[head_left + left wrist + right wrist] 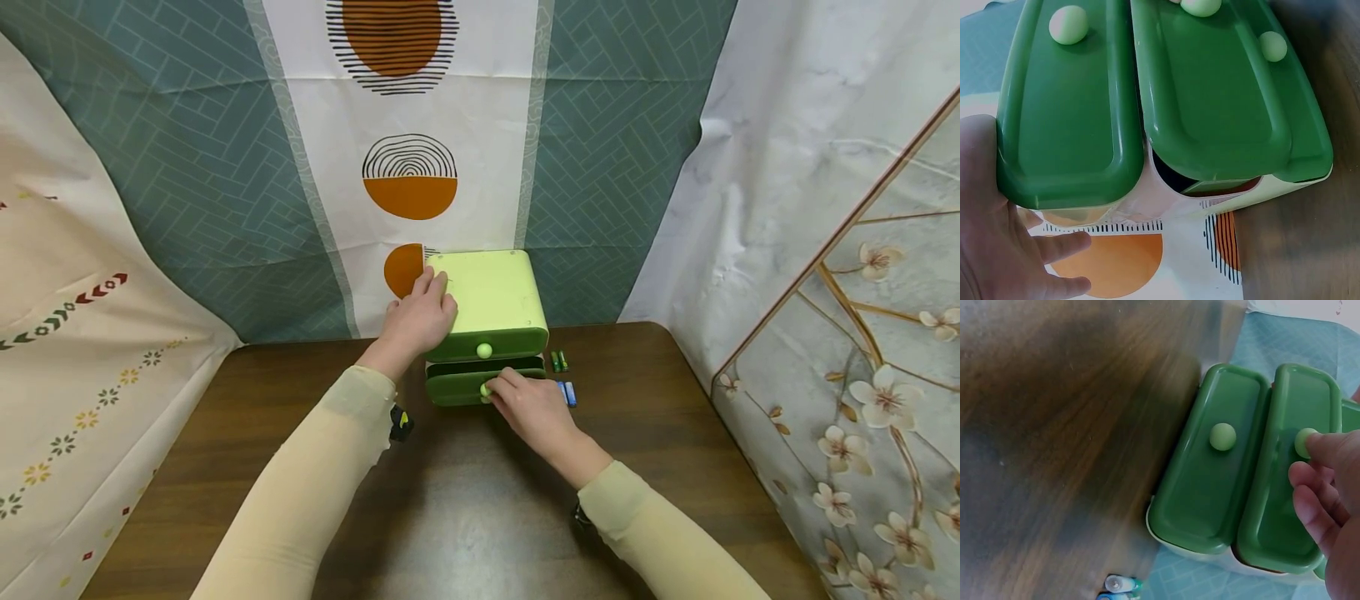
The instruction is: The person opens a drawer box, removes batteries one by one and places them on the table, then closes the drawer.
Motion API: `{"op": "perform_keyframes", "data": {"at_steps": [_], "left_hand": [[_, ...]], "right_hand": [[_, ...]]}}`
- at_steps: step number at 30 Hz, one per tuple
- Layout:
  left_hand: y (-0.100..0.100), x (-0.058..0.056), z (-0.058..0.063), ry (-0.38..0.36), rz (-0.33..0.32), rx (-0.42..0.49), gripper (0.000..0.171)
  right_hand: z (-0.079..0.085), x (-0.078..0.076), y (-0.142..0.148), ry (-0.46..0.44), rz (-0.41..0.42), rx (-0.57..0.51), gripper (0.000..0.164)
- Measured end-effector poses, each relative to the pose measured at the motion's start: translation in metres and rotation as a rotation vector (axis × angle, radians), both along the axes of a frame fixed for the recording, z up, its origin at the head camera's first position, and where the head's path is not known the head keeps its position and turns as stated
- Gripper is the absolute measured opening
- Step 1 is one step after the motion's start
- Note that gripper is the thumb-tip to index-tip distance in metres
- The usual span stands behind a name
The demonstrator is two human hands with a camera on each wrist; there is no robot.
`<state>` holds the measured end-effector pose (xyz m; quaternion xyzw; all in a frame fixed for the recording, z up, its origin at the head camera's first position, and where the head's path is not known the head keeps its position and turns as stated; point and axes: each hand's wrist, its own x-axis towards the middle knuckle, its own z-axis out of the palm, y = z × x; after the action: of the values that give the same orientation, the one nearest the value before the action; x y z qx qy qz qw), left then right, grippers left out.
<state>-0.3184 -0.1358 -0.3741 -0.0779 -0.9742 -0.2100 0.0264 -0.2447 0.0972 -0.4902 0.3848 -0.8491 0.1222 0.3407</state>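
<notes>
A small light-green drawer cabinet (491, 292) with dark green drawer fronts stands at the back of the table. My left hand (420, 317) rests on the top's left edge, fingers extended. With thumb and fingers, my right hand (536, 412) pinches the round knob (1304, 442) of the middle drawer (1216, 94). That drawer sticks out a little, leaving a dark gap above its front. The top drawer (1066, 125) and the bottom drawer (1194, 494) sit flush in the cabinet. What lies inside the middle drawer is hidden.
To the cabinet's right lie green batteries (558, 361) and blue-and-white batteries (571, 393), partly behind the right hand. The brown wooden table (465, 517) stretches toward me. Patterned cloths (615, 167) hang behind and at both sides.
</notes>
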Motion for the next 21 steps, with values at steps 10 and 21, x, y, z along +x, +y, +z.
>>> {"op": "perform_keyframes", "data": {"at_steps": [10,21], "left_hand": [[0.0,-0.001,0.003,-0.018,-0.002,0.009,0.066],[0.001,-0.001,0.006,-0.025,-0.013,0.0,0.066]], "right_hand": [[0.0,-0.011,-0.002,-0.03,-0.009,0.0,0.019],[-0.001,-0.018,-0.004,-0.039,-0.031,-0.011,0.017]]}}
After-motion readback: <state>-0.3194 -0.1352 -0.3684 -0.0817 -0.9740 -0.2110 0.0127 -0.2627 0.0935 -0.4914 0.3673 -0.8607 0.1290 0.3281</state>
